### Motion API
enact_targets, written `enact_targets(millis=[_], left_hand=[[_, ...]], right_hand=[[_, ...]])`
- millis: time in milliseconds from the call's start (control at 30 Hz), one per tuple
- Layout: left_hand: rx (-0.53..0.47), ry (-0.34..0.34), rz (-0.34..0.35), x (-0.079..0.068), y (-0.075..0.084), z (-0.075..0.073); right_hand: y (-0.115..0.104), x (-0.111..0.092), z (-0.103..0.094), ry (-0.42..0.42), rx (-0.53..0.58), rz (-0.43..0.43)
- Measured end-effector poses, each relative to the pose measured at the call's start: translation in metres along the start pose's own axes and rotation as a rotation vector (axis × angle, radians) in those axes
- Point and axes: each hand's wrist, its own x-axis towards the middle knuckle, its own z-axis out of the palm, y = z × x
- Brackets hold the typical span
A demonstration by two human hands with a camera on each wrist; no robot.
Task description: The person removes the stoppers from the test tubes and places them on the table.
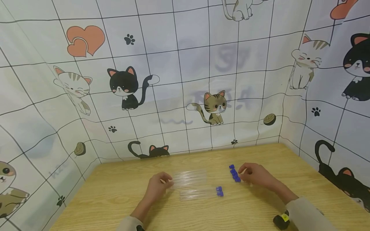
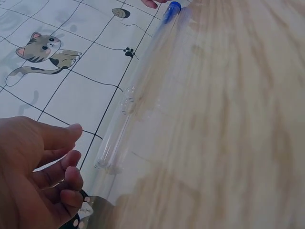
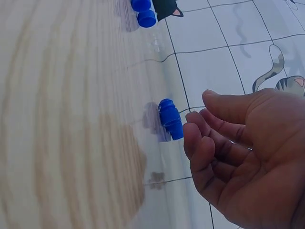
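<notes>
Several clear plastic tubes lie side by side on the table, with no caps visible on them. My left hand is at their left ends, its fingers loosely bent and holding nothing; the left wrist view shows the hand beside the tubes. Nearer to me lie more clear tubes with blue caps at their right ends. A short row of loose blue caps lies farther right. Just right of it hovers my right hand, fingers loosely curled around nothing; in the right wrist view, a blue cap piece sits by its fingertips.
The wooden table meets a cloth backdrop printed with cats and grid lines on its back and sides. A black object with a yellow mark is at my right sleeve.
</notes>
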Motion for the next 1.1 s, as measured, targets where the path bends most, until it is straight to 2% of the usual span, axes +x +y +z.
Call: enact_targets(millis=[100,267,400,567,733,1100], left_hand=[[0.022,0.001,-0.008,0.0,0.004,-0.001],[0.049,-0.022,-0.012,0.001,0.005,-0.003],[0.034,-0.062,-0.027,0.002,0.003,-0.004],[0.022,-0.148,-0.028,0.001,0.002,-0.002],[0.019,-0.228,-0.007,-0.001,0.003,0.0],[0.009,-0.303,0.011,-0.005,0.007,0.0]], right_hand=[[-0.004,0.0,0.002,-0.018,0.004,-0.039],[-0.008,0.001,0.007,-0.046,0.025,-0.037],[-0.01,0.002,0.01,-0.093,0.088,-0.025],[-0.01,0.003,0.015,-0.151,0.128,-0.023],[-0.015,0.002,0.02,-0.176,0.107,-0.023],[-0.02,-0.002,0.032,-0.216,0.062,-0.023]])
